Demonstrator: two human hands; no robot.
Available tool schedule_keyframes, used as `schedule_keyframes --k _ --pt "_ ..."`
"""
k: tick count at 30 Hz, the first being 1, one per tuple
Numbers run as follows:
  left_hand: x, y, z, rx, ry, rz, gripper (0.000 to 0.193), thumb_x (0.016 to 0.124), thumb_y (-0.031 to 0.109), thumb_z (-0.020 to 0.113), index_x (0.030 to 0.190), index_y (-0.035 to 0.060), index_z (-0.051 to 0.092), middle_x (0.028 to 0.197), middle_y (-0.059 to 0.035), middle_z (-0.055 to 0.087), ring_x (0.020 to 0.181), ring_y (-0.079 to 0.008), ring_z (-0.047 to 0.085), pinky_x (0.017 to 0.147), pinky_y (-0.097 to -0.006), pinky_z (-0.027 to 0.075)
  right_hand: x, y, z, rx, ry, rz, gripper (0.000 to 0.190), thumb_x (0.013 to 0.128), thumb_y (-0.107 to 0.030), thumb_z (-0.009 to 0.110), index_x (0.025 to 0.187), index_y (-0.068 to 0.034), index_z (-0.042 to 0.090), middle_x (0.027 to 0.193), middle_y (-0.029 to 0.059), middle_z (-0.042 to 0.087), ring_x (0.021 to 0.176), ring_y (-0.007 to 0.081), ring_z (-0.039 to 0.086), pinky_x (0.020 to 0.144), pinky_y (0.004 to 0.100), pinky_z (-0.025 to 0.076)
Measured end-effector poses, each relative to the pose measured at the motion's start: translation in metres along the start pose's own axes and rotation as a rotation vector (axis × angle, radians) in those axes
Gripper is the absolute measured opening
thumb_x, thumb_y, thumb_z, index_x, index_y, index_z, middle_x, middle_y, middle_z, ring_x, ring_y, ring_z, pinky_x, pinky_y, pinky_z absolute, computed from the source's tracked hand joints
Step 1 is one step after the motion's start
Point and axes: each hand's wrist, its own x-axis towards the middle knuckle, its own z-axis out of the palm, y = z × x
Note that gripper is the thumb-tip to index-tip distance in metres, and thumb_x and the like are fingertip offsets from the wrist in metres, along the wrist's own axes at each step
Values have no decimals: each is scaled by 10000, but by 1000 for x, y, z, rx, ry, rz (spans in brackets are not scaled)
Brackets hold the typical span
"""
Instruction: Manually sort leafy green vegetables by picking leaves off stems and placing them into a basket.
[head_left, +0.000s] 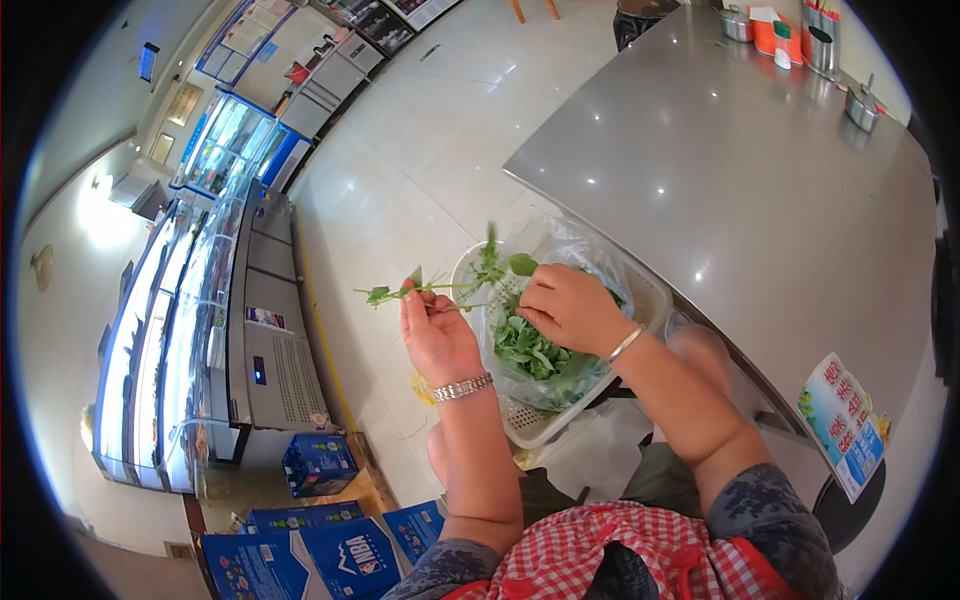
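Observation:
My left hand (441, 334), with a metal watch band at its wrist, pinches a thin leafy green stem (450, 286) between thumb and fingers. The stem stretches towards my right hand (574, 307), which has a bangle at its wrist and its fingers curled beside a broad leaf (523, 264). Whether those fingers grip anything is hard to tell. Below both hands, picked green leaves (531, 351) lie in a clear plastic bag (589, 244) inside a white perforated plastic basket (551, 429). More sprigs (491, 259) show at the basket's far left side.
A stainless steel table (720, 172) stands at the right, bearing metal pots (862, 109), a shaker bottle (782, 46) and a printed card (844, 424) near its edge. Blue cartons (352, 555) sit at the lower left. Lit display coolers (172, 337) line the left wall.

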Motion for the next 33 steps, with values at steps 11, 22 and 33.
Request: schedule_keyframes --k 11,22,33 --pt "-15 -5 6 5 -22 -68 199 933 59 490 1114 -21 512 830 -34 528 747 -88 491 656 -236 419 4 -5 9 -56 137 -34 193 698 -218 723 797 -106 602 843 44 514 785 241 521 688 372 413" --pt "4 17 -3 -36 2 63 192 926 69 512 1094 -24 528 778 -21 548 687 -83 494 601 -224 404 -1 10 9 205 154 255 91 744 -173 684 757 -84 667 891 44 575 851 269 540 753 371 435" --pt "-18 5 -8 150 -69 -81 79 898 3 526 966 13 564 952 -63 613 733 -78 517 638 -215 419 19 -11 -4 -14 141 55 247 739 -214 694 935 -75 633 937 72 590 859 267 575 773 380 469"
